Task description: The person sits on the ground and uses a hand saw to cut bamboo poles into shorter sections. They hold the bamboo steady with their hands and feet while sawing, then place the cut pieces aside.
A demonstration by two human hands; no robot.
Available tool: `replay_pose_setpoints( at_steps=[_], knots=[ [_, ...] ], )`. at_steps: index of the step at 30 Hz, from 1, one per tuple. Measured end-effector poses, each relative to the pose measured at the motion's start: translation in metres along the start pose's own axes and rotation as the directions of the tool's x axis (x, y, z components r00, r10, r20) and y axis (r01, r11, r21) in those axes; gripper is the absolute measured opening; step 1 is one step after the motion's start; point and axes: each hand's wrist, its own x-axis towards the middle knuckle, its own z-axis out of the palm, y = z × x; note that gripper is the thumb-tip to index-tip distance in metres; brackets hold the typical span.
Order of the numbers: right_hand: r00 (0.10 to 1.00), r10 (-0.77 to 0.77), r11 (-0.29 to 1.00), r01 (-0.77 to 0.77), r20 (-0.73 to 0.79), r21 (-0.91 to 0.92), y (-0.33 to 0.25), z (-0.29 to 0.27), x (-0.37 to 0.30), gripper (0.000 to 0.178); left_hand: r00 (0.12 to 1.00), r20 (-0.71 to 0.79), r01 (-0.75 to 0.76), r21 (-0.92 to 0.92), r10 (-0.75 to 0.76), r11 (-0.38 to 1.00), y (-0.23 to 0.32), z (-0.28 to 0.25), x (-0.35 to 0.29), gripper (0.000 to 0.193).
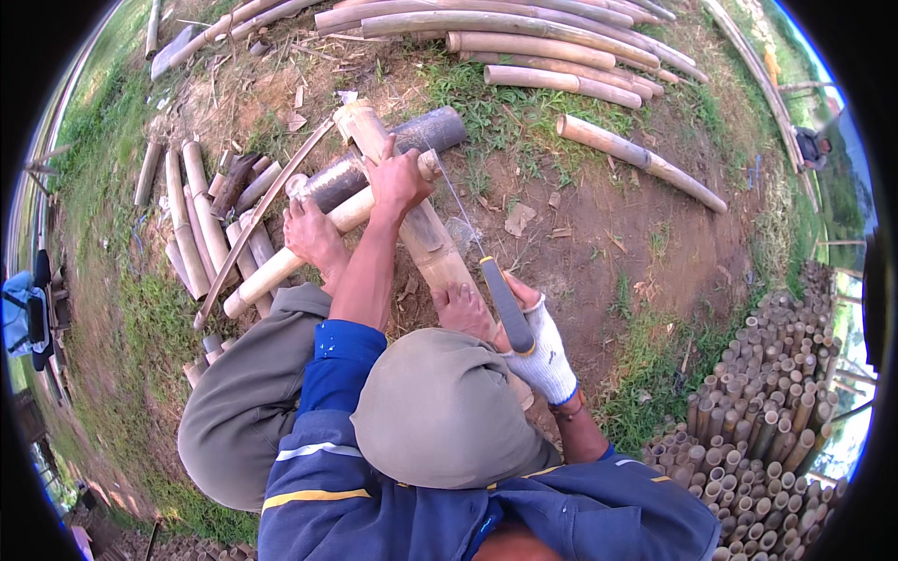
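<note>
Both grips were closed tight. His left hand (398, 178) pressed down on the thick bamboo pole (421, 224), which lay across a dark log (393, 154) on the dirt. His gloved right hand (543, 351) held the saw (500, 294), its thin blade on the pole. Bare feet steadied it.

one saw (486, 280), two hands, two bare feet, many bamboo poles (524, 45)
</note>
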Motion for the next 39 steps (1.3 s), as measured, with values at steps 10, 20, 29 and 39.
replay_pose_setpoints(
  at_steps=[10,20,29,39],
  knots=[
    [0.997,-0.057,0.988,0.062,-0.042,0.144,0.029,0.020,0.082,0.074,0.994,-0.104,-0.033,-0.022,0.030,0.999,0.005,0.007,0.002,0.054],
    [1.000,0.010,0.998,-0.011,-0.015,-0.056,0.011,-0.014,-0.057,0.081,1.000,-0.027,0.008,-0.047,-0.009,0.999,-0.004,0.003,-0.002,0.054],
    [0.989,-0.105,0.978,0.121,-0.106,0.167,0.039,0.022,0.089,0.079,0.997,-0.073,-0.021,-0.049,0.017,0.999,0.012,0.004,0.002,0.054],
    [0.999,0.047,0.999,-0.047,-0.013,-0.024,0.013,-0.018,-0.098,0.073,1.000,-0.019,0.011,-0.004,-0.011,1.000,-0.007,0.006,-0.001,0.057]
  ],
)
